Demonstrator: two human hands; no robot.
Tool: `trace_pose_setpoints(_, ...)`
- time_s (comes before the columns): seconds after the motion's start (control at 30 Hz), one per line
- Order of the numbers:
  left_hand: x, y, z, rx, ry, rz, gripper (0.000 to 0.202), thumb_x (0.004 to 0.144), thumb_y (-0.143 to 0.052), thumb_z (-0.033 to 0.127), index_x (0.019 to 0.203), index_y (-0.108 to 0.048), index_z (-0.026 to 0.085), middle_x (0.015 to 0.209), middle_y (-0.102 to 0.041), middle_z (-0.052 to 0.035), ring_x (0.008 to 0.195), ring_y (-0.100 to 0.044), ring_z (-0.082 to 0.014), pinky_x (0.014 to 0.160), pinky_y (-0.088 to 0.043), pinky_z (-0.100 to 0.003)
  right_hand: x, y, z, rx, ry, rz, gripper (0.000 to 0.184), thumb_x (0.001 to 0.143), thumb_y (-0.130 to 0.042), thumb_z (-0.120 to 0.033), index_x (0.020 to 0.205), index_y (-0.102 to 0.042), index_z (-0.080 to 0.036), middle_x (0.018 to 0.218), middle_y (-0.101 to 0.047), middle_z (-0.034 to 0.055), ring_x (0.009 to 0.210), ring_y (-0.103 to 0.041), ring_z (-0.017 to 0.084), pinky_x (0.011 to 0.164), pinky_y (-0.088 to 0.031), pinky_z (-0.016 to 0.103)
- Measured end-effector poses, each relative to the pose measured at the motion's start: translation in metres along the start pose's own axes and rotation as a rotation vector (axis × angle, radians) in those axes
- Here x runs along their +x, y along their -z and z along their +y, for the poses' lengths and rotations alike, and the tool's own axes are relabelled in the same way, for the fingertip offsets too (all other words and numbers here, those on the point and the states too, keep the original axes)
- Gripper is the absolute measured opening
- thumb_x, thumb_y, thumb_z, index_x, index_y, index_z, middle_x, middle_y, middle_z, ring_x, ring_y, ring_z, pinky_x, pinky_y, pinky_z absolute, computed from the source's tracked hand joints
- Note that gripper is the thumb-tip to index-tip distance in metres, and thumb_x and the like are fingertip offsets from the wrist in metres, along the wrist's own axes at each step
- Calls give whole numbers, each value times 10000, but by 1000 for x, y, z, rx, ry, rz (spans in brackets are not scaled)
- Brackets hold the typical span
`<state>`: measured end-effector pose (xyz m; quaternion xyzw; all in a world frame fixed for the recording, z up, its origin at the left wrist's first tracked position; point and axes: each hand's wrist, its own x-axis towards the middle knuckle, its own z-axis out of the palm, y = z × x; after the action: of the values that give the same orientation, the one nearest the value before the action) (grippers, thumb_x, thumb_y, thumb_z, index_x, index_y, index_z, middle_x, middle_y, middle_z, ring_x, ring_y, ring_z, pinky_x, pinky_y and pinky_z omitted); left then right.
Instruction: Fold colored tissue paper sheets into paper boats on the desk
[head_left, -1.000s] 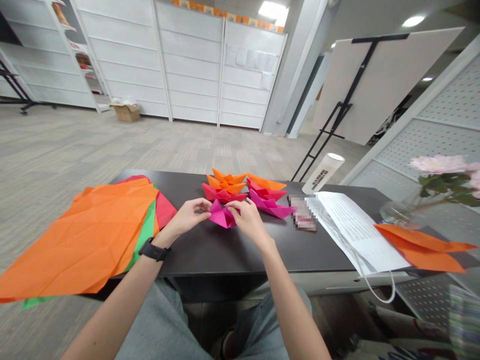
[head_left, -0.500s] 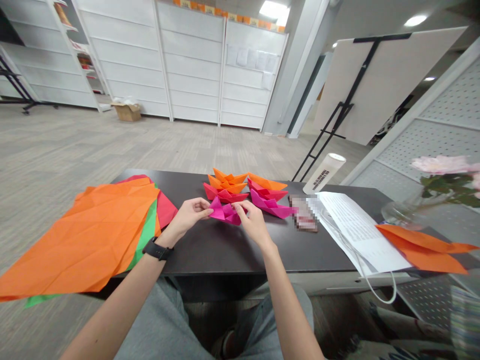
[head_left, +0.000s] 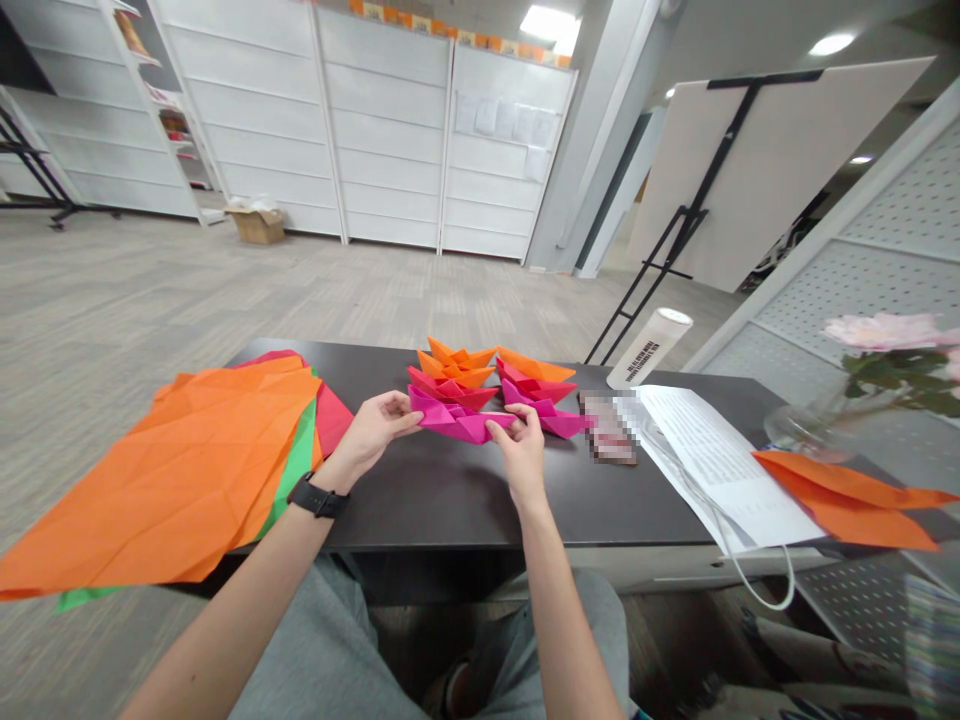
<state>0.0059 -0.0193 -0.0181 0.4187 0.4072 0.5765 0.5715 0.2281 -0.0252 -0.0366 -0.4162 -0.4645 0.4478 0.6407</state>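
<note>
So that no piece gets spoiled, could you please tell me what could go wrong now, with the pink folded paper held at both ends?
1. The left hand and right hand pinch opposite ends of the pink folded paper; a hard pull could tear a crease.
2. It is close to the finished paper boats, so a stray move might knock them.
3. The loose sheets overhang the table edge and could slide off.

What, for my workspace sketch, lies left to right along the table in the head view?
stack of orange sheets → left hand → magenta folded paper → right hand → printed white sheet → orange folded paper
</note>
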Motion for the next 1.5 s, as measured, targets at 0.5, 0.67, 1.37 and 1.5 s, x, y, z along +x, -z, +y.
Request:
trace_pose_setpoints(0.5, 0, 2, -2, -24, 1, -6, 400, 535, -912, 248, 697, -561, 146, 714, -617, 40, 706, -653, -104, 754, -578, -278, -3, 2, 4, 7, -114, -20, 327, 711, -770, -411, 936, -673, -194, 822, -691, 25, 748, -673, 181, 616, -591, 308)
trace_pose_setpoints(0.67, 0, 2, -1, -16, -6, 4, 424, 529, -913, 269, 677, -533, 152, 714, -609, 45, 717, -656, -111, 771, -587, -307, -4, 1, 10, -29, -79, 12, 272, 731, -735, -422, 843, -651, -188, 766, -664, 12, 690, -649, 166, 643, -587, 320)
trace_pose_setpoints(1.37, 3, 6, -8, 92, -18, -74, 432, 543, -913, 252, 909, -724, 122, 890, -753, -75, 814, -699, -191, 818, -559, -341, -6, 3, 9, 164, -189, -20, 322, 652, -844, -410, 686, -620, -182, 768, -633, -9, 739, -619, 140, 779, -597, 333)
trace_pose_setpoints(1.5, 5, 8, -12, 93, -22, -23, 358, 574, -901, 287, 835, -727, 116, 777, -748, -43, 729, -697, -175, 813, -571, -366, -6, 3, 8, 219, -199, 12, 351, 631, -862, -413, 674, -596, -188, 746, -608, -26, 713, -607, 126, 773, -603, 329)
